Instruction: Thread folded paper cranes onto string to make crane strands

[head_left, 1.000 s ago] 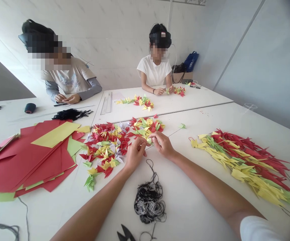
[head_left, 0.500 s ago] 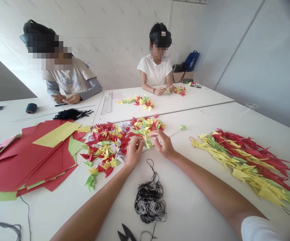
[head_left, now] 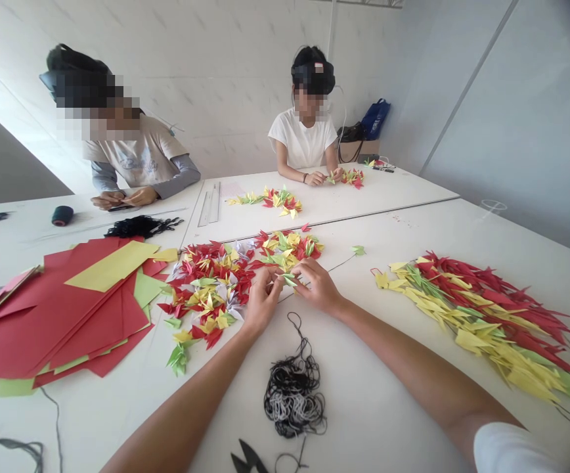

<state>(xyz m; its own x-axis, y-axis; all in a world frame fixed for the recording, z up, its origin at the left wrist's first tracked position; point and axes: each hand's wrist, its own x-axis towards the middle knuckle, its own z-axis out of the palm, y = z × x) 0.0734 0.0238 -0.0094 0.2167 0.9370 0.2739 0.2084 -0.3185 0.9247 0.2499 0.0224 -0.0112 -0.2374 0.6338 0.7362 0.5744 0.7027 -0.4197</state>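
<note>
Small paper crane (head_left: 289, 280), green and yellow, sits between both hands, above the tabletop (head_left: 388, 226). Long axis runs roughly sideways across the view, slightly tilted. Left hand (head_left: 264, 301) is on its left side, right hand (head_left: 319, 286) on its right, both very close. Left fingers (head_left: 275, 279) are narrow, pinching the crane's near end. Right fingers (head_left: 302, 268) are also narrow, right at the other end, but cannot tell if they grip the crane or only the thread. Thin dark thread (head_left: 343, 263) runs from right of the crane, up and away to a green paper crane (head_left: 358, 250) lying on the tabletop.

Just left of and beyond the small crane: heap of red, yellow, green and white folded paper cranes (head_left: 211, 295). Far right of it: long strands of strung cranes (head_left: 472, 322). Nearer the camera than it: tangle of black and grey thread (head_left: 293, 394), with black thread snips (head_left: 247, 458) further toward the camera. Far left of it: stack of red and yellow origami sheets (head_left: 68, 315). Beyond it: two seated co-workers (head_left: 132, 157) (head_left: 303, 135), hands at their own paper cranes (head_left: 280, 202). No brand or label readable; script on one co-worker's shirt is too unclear.
</note>
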